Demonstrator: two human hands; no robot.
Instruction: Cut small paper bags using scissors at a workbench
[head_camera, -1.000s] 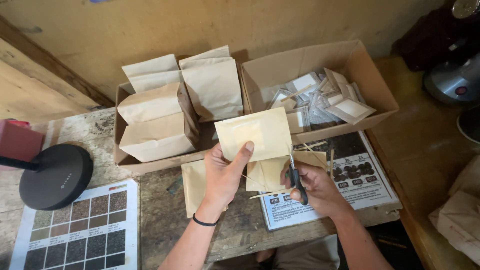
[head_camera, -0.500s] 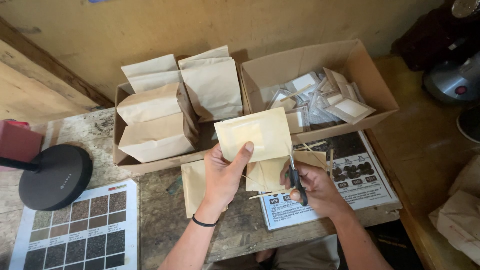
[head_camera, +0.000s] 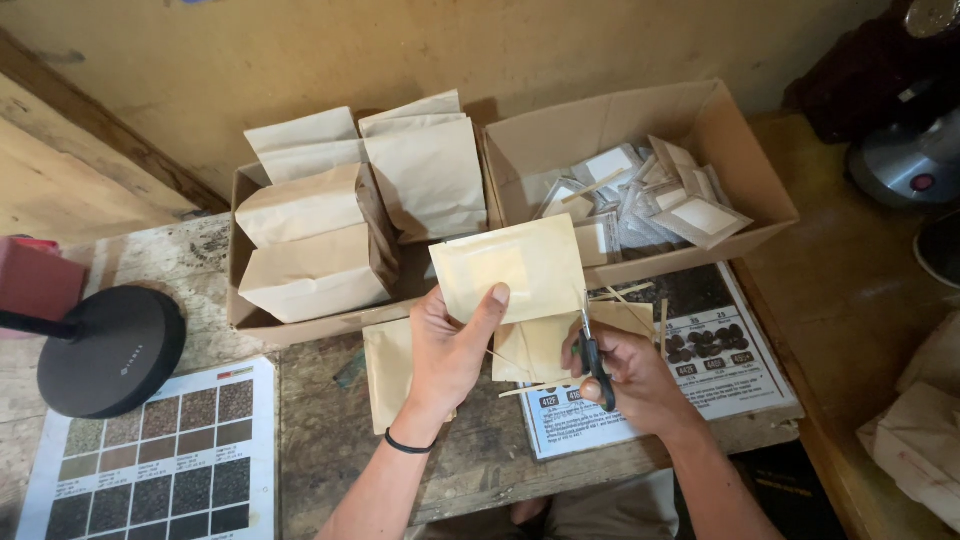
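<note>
The left hand (head_camera: 450, 350) pinched the kraft pouch (head_camera: 510, 265) upright above the table (head_camera: 330, 440), presenting its right edge. The right hand (head_camera: 625, 380), fingers closed through the handles, held black scissors (head_camera: 592, 350) at that edge.

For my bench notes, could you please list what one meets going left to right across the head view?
Black round lamp base → colour swatch chart → box of paper bags → left hand → right hand → metal appliance.
</note>
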